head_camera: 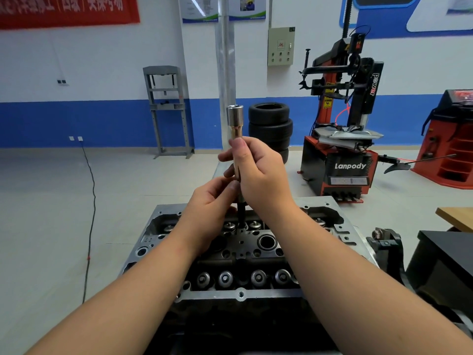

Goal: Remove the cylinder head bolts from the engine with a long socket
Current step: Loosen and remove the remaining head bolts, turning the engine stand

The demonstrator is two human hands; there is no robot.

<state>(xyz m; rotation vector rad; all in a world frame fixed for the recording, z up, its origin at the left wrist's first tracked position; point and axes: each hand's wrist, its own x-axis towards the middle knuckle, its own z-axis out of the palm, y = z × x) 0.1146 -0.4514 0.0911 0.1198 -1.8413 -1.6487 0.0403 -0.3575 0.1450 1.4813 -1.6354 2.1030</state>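
We stand at the cylinder head [240, 294]. Left hand [207, 203] pinches the dark bolt [241, 211] shank; right hand [258, 172] grips the long socket [235, 121] upright above. Judged step: lifting a loosened bolt clear. Next: separate bolt from socket.

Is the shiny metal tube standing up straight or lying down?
Standing upright. The long socket points up from the engine, with its open end on top, held by both hands.
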